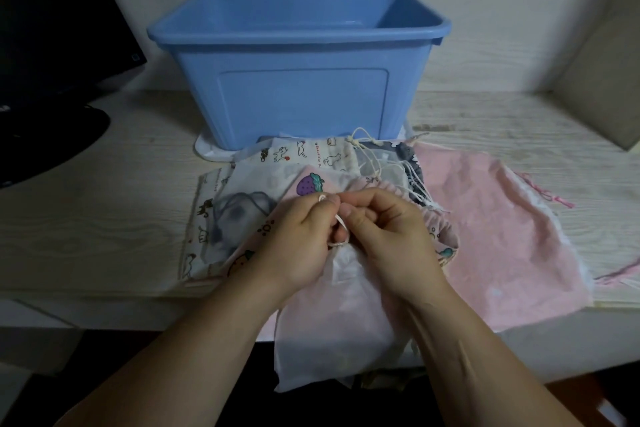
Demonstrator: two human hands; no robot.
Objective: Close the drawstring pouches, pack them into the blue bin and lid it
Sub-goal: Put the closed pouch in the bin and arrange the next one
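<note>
White drawstring pouch [332,333] is laid over the table [104,218] edge, its cord [338,218] pinched by left hand [298,239] and right hand [391,239]; at least five other pouches [485,218] are heaped before one open blue bin [301,104], only bare walls seen inside

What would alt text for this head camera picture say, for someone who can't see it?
A left hand and right hand pinch the drawstring of a white pouch that hangs over the table edge. Other pouches lie spread behind it, before an open blue bin.
</note>
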